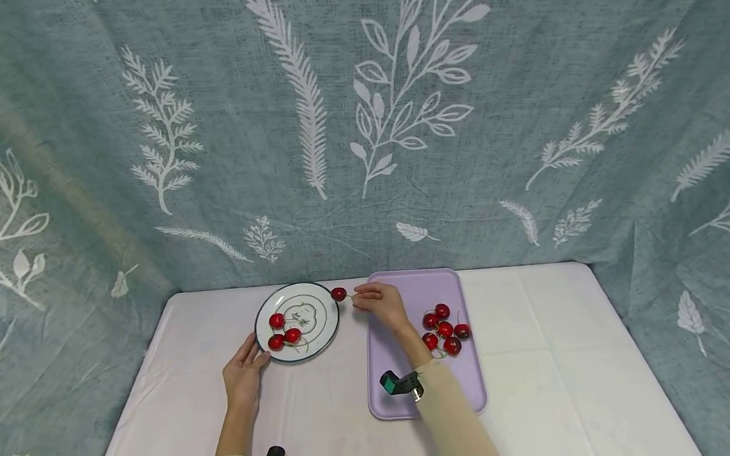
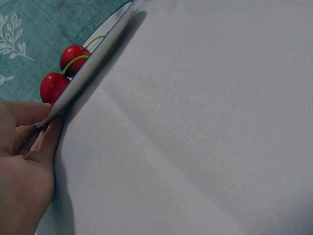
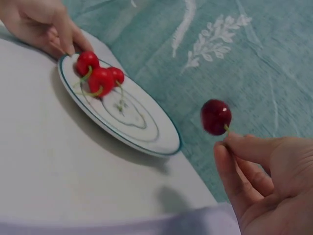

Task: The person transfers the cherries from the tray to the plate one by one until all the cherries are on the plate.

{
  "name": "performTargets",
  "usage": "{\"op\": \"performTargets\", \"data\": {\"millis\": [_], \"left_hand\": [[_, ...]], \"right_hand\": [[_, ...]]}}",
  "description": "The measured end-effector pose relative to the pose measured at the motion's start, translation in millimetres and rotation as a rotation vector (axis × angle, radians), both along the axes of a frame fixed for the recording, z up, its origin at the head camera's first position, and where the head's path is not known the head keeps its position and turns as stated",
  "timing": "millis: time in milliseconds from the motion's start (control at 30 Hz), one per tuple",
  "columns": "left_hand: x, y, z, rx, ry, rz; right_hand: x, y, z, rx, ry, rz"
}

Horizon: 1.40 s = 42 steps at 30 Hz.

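My right hand (image 1: 380,304) pinches a dark red cherry (image 3: 215,117) by its stem, between thumb and fingertip. In the head view that cherry overlaps the right rim of a white plate (image 1: 327,330) with a dark blue-green edge. Three red cherries (image 1: 292,335) with green stems lie on the plate's left part. My left hand (image 1: 244,374) grips the plate's lower-left rim, its thumb over the edge and fingers beneath, as the left wrist view shows. Several cherries (image 1: 444,329) sit grouped on the right half of a lilac tray (image 1: 386,390) under my right forearm.
A white cloth (image 1: 545,364) covers the table. Behind its far edge hangs a grey-green curtain (image 1: 344,150) with white leaf prints. The tray stands to the right of the plate, with a narrow strip of cloth between them.
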<state>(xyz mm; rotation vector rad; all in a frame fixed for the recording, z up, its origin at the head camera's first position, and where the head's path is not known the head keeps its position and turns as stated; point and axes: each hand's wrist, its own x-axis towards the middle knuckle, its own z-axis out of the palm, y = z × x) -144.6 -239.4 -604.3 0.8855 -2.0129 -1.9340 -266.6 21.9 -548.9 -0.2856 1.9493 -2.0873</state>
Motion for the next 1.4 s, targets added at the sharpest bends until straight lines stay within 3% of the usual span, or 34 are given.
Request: {"op": "performTargets", "data": {"millis": [133, 467, 767, 1000, 1200, 1400], "left_hand": [[1.0, 0.2, -0.5, 0.006, 0.011, 0.009], [2.2, 1.5, 1.4, -0.011, 0.007, 0.003], [3.9, -0.1, 3.6, -0.021, 0.003, 0.015], [-1.6, 4.4, 2.1, -0.002, 0.019, 0.0], [-1.5, 6.1, 2.3, 0.013, 0.065, -0.013], [-0.6, 4.1, 2.3, 0.01, 0.058, 0.0]], "right_hand": [[1.0, -14.9, -12.4, 0.017, 0.019, -0.01], [9.6, -43.2, -24.8, 0.103, 0.032, 0.029], [16.7, -65.2, -28.2, 0.226, 0.058, 0.053], [16.6, -75.0, -29.4, 0.267, 0.087, 0.032], [19.5, -83.4, -32.0, 0.291, 0.117, 0.069], [20.9, -94.4, -31.8, 0.334, 0.139, 0.08]]}}
